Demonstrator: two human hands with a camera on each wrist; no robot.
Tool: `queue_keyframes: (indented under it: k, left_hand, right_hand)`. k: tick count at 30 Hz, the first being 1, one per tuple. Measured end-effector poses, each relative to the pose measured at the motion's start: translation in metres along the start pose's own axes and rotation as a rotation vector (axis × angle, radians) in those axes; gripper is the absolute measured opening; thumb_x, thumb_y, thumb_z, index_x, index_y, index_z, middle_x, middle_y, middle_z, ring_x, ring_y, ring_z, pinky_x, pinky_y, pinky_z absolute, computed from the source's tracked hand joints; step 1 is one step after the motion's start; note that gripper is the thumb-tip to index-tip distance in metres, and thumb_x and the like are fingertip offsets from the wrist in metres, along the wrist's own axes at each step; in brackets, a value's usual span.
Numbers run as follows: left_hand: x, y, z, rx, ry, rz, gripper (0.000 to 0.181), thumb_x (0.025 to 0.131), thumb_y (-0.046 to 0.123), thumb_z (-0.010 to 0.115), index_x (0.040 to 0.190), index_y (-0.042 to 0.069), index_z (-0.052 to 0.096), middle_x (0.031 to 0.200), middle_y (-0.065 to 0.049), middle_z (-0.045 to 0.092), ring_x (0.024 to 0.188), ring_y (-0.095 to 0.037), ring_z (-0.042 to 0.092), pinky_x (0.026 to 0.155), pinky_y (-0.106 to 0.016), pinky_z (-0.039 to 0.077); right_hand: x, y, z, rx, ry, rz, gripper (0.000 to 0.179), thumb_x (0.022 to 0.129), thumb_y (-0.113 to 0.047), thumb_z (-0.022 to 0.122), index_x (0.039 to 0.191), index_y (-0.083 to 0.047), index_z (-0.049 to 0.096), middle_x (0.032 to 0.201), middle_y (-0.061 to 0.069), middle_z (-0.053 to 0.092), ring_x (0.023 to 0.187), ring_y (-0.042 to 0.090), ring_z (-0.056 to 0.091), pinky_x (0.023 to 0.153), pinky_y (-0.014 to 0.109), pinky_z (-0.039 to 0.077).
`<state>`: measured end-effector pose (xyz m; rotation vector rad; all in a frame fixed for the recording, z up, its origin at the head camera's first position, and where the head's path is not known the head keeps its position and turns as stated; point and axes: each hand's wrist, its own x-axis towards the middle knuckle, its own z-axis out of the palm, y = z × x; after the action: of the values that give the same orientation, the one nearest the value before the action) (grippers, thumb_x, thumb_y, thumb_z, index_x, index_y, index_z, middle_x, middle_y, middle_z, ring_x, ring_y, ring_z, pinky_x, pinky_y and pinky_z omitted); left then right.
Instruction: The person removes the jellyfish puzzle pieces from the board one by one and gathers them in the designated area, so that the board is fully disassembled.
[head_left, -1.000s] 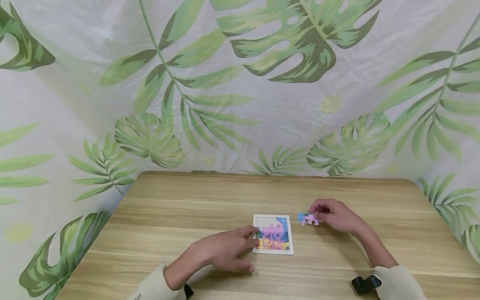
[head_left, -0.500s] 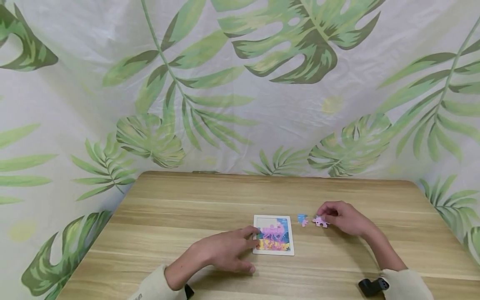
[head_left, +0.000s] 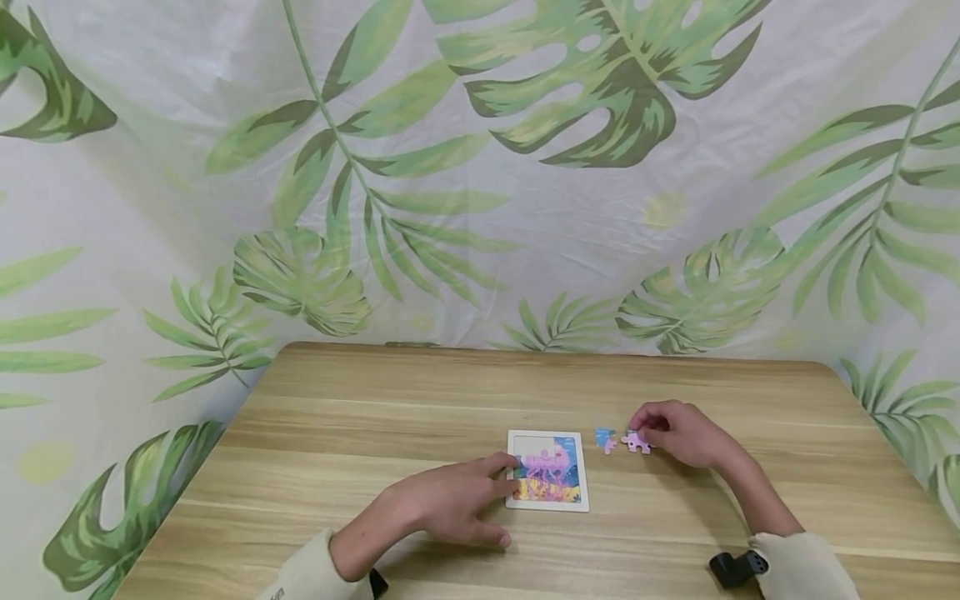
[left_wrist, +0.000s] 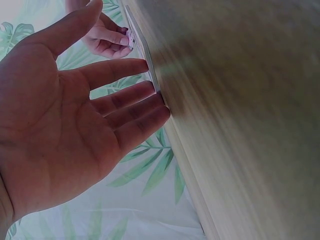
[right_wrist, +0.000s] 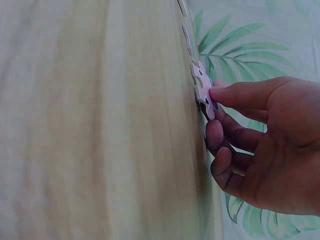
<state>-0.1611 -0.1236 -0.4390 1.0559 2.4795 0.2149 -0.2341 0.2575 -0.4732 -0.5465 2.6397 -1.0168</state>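
Note:
A square jigsaw puzzle (head_left: 546, 471) in a white frame lies mid-table, showing a pink jellyfish-like figure over yellow and blue; its upper left is a bare pale patch. My left hand (head_left: 461, 498) rests its straight fingertips on the puzzle's left edge, thumb spread out toward me. To the right of the frame, my right hand (head_left: 682, 433) pinches a pink puzzle piece (right_wrist: 202, 87) between thumb and fingers, close over the table. Just left of that piece lies a blue and pink puzzle piece (head_left: 605, 440), a narrow gap between the two.
The wood-grain table (head_left: 360, 417) runs back to a leaf-printed cloth (head_left: 465, 208) hanging behind it. A black wrist device (head_left: 737, 569) sits at the right sleeve (head_left: 802, 567).
The right hand drew the pink piece rightward away from the blue and pink piece, then shifted it slightly back left. The left hand stays at the frame's edge.

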Motion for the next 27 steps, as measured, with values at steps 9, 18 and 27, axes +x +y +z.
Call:
queue_keyframes:
  k: [9, 18, 27]
  left_hand:
    - [0.0002, -0.0006, 0.0006, 0.012, 0.006, 0.016, 0.071, 0.101, 0.057, 0.069, 0.157, 0.014, 0.056, 0.172, -0.004, 0.037, 0.152, -0.022, 0.049, 0.12, -0.038, 0.049]
    - [-0.0009, -0.0002, 0.0009, 0.019, 0.011, 0.013, 0.071, 0.101, 0.056, 0.069, 0.157, 0.014, 0.056, 0.172, -0.005, 0.037, 0.152, -0.023, 0.049, 0.12, -0.038, 0.05]
    - [-0.0011, 0.0006, 0.0011, 0.029, 0.014, 0.009, 0.07, 0.101, 0.056, 0.07, 0.157, 0.015, 0.057, 0.172, -0.005, 0.037, 0.152, -0.023, 0.05, 0.119, -0.038, 0.05]
  right_hand:
    - [0.0009, -0.0004, -0.001, -0.019, 0.012, -0.005, 0.013, 0.101, -0.003, 0.067, 0.104, -0.011, 0.077, 0.095, 0.0, 0.07, 0.086, 0.017, 0.056, 0.074, 0.025, 0.048]
    - [0.0026, -0.0022, 0.0007, -0.004, 0.022, -0.016, 0.012, 0.1, -0.003, 0.069, 0.103, -0.01, 0.079, 0.093, 0.001, 0.072, 0.082, 0.013, 0.055, 0.071, 0.024, 0.047]
    - [0.0029, -0.0015, 0.0018, -0.005, 0.027, -0.013, 0.011, 0.1, -0.004, 0.07, 0.103, -0.01, 0.079, 0.093, 0.0, 0.073, 0.082, 0.014, 0.055, 0.071, 0.025, 0.047]
